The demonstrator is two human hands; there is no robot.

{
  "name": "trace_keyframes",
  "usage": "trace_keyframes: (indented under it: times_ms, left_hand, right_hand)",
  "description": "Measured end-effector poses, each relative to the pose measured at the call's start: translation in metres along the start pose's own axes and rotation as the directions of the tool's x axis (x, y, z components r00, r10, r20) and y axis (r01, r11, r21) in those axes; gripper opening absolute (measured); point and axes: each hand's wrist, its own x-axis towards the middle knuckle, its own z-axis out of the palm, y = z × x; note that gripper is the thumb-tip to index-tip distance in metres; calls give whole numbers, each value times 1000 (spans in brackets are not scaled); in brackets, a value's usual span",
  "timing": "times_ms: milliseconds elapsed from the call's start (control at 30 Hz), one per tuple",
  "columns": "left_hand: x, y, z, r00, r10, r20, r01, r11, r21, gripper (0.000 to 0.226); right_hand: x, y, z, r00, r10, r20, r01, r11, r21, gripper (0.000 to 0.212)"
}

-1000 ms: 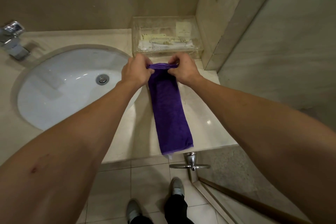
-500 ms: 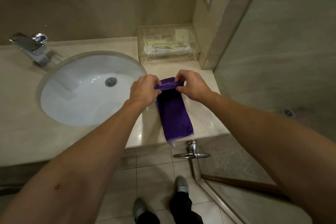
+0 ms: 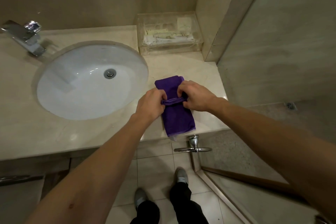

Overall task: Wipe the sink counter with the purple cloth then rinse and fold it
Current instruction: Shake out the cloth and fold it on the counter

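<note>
The purple cloth (image 3: 177, 112) lies on the pale stone surface (image 3: 60, 132) just right of the sink (image 3: 87, 82), folded into a long strip whose near end hangs a little past the front edge. Both hands meet over its middle. The left hand (image 3: 151, 102) pinches the left end of a bunched fold of cloth, its grip clamped on the fabric; the right hand (image 3: 195, 95) pinches the right end of the same fold, fingers curled around it. Between them the fold stands up as a thin ridge (several layers show at its edge), and the far part of the cloth lies flat beyond the knuckles.

Left of the sink stands a chrome tap (image 3: 27, 37). Behind the cloth, farther right of the sink and against the wall, sits a clear box (image 3: 169, 33) with small packets inside. Below the sink's level, a chrome handle (image 3: 193, 146) juts from the door.
</note>
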Motion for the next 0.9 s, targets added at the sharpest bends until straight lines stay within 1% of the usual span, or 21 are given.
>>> trace_keyframes:
  times_ms: [67, 100, 133, 167, 233, 267, 300, 400, 533, 667, 767, 900]
  left_hand:
    - [1, 1, -8, 995, -6, 100, 7, 1000, -9, 28]
    - [2, 2, -14, 992, -16, 122, 18, 1000, -18, 28]
    - [3, 2, -20, 995, -27, 95, 30, 999, -30, 27]
    - [6, 2, -25, 999, -34, 10, 35, 998, -45, 27]
    - [15, 1, -29, 977, -49, -206, 34, 996, -80, 29]
    - [23, 1, -28, 961, -65, -267, 41, 995, -95, 32]
    - [31, 3, -24, 953, -84, -291, 58, 993, -99, 35]
    - [49, 11, -2, 954, -126, -270, 111, 991, -70, 43]
    - [60, 8, 34, 965, -184, -186, 182, 983, -29, 51]
    - [68, 0, 52, 955, -166, -247, 163, 986, -34, 53]
    - [71, -1, 53, 956, -159, -246, 159, 987, -20, 56]
    - [69, 0, 50, 959, -157, -238, 155, 988, -27, 56]
  right_hand:
    - [0, 1, -8, 999, 16, 40, -18, 999, 44, 20]
    - [0, 1, -12, 998, 52, 27, -54, 994, 94, 16]
    - [2, 0, -16, 993, 111, -27, -105, 982, 157, 16]
    - [5, -3, -20, 976, 184, -119, -154, 962, 226, 18]
    - [18, -6, -21, 890, 342, -302, -221, 902, 372, 26]
    - [28, -8, -19, 848, 404, -342, -239, 869, 432, 32]
    - [38, -11, -15, 824, 437, -360, -248, 851, 464, 38]
    - [60, -19, 6, 820, 442, -363, -275, 861, 427, 52]
    - [67, -14, 41, 815, 399, -420, -296, 910, 291, 64]
    - [73, -2, 58, 814, 383, -437, -301, 921, 248, 58]
    - [74, -3, 57, 814, 369, -449, -305, 929, 211, 58]
    - [74, -4, 55, 817, 380, -434, -315, 924, 216, 62]
